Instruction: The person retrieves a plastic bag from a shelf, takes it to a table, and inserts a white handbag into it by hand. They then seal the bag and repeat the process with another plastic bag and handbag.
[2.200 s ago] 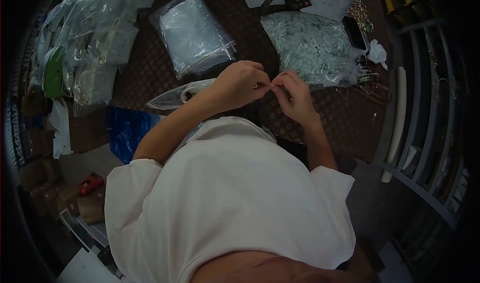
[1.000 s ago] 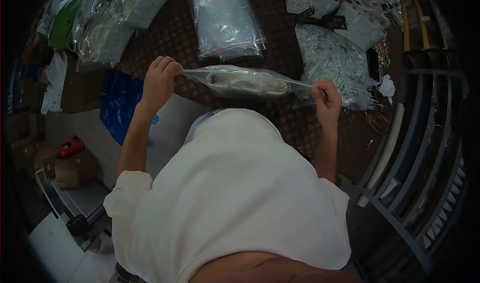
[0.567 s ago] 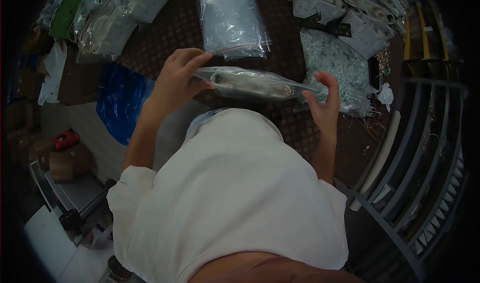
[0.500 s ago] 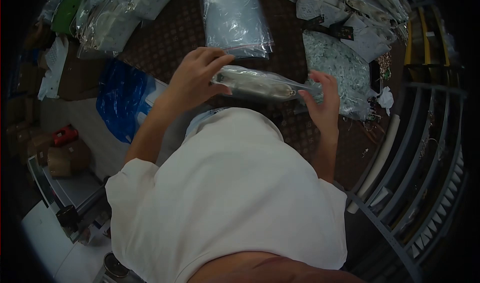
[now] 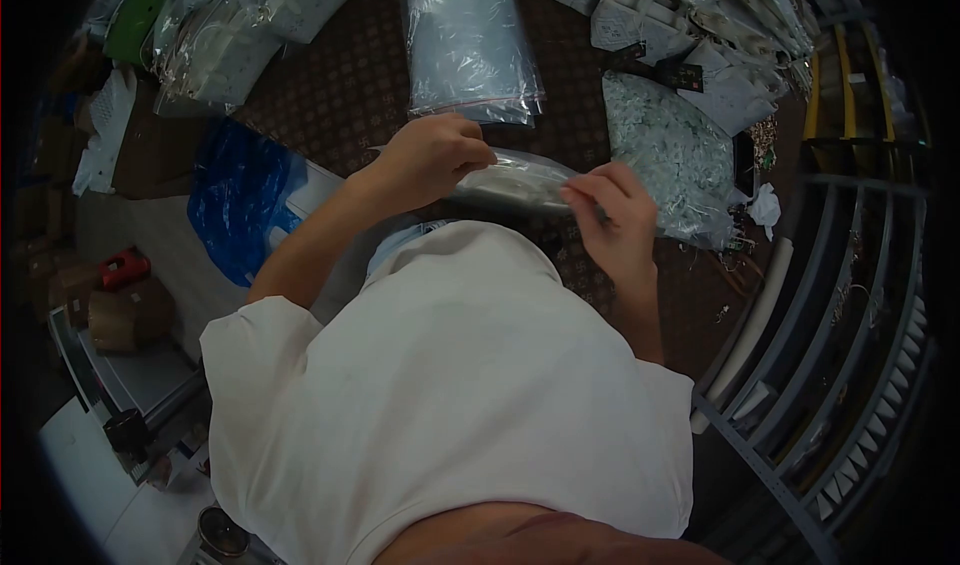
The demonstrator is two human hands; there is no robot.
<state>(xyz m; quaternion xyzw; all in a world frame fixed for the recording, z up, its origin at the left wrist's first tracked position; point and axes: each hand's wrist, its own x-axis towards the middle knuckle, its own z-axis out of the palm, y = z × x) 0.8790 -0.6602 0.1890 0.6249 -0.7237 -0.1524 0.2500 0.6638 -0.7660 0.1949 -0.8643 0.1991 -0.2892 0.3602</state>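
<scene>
A clear plastic bag (image 5: 525, 180) with a pale, shiny-looking item inside lies crosswise in front of my body, close to the table's near edge. At its left end my left hand (image 5: 440, 160) is closed, the fingertips pinching the plastic. My right hand (image 5: 615, 215) holds the right end between thumb and fingers. What exactly the item inside is cannot be made out. Just beyond my hands lies a stack of flat clear plastic bags (image 5: 470, 50) on the brown patterned table (image 5: 340, 95).
Plastic-wrapped white handbags (image 5: 225, 60) are piled at the back left, more white bags (image 5: 645, 25) at the back right. A large bag of pale green-white pieces (image 5: 665, 150) lies to my right, near a crumpled white paper (image 5: 765, 210). Blue plastic (image 5: 235, 200) hangs at the left; grey racks (image 5: 850, 295) stand right.
My left hand has moved slightly right and down and its fingers have closed into a pinch. My right hand has shifted left along the bag, and the two hands are nearer each other.
</scene>
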